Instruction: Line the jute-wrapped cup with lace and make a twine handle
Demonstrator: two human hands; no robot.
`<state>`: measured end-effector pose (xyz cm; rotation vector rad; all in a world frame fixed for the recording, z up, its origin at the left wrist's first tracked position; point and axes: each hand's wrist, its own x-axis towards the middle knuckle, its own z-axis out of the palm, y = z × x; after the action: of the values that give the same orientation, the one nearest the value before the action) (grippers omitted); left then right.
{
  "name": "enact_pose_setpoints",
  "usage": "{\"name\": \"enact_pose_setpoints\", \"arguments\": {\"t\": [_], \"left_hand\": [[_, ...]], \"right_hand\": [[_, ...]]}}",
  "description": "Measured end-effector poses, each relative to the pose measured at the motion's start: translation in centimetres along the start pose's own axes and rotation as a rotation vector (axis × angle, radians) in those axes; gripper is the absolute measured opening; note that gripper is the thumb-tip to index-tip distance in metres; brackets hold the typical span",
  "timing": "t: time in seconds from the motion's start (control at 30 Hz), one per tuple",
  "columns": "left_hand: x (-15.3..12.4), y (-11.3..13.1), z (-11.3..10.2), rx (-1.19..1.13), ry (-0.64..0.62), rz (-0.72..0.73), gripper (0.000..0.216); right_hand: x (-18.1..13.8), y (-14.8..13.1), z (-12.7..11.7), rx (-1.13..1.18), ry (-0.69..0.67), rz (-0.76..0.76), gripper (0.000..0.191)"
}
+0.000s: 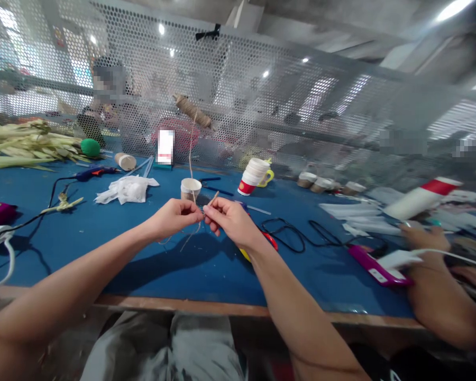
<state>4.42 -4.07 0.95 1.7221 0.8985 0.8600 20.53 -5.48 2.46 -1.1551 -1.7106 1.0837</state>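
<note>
My left hand [180, 218] and my right hand [230, 218] meet just above the blue table, fingertips pinched close together. Thin twine [191, 153] runs down from a spool [193, 111] on the mesh screen to my left fingers, and loose ends dangle below them. Between my right thumb and fingers is a short, thin tan stick-like piece [214, 198]; its lower part is hidden. Right behind my hands stands a paper cup [191, 186] with a brown lower part. Scissors [270, 241] with red and yellow handles lie partly under my right forearm.
Stacked paper cups [252, 177], a crumpled white plastic bag [126, 189], and a glue gun [97, 173] lie around. Pale dried stalks [27, 143] fill the far left. Black cords [287, 233] cross the table. A co-worker's arm [440, 280] reaches in at right, near a purple device [375, 264].
</note>
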Motion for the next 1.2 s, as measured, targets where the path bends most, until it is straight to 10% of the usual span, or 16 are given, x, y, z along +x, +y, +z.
{"name": "enact_pose_setpoints", "arguments": {"t": [0.53, 0.8, 1.2], "left_hand": [[-0.3, 0.3, -0.6, -0.286, -0.244, -0.05, 0.022], [-0.1, 0.4, -0.5, 0.01, -0.095, -0.017, 0.021], [-0.3, 0.5, -1.1, -0.019, -0.239, 0.015, 0.022]], "right_hand": [[-0.3, -0.5, -0.8, 0.12, -0.136, -0.011, 0.015], [-0.1, -0.1, -0.2, -0.038, -0.03, 0.033, 0.024], [-0.4, -0.4, -0.8, 0.063, -0.165, 0.042, 0.029]]}}
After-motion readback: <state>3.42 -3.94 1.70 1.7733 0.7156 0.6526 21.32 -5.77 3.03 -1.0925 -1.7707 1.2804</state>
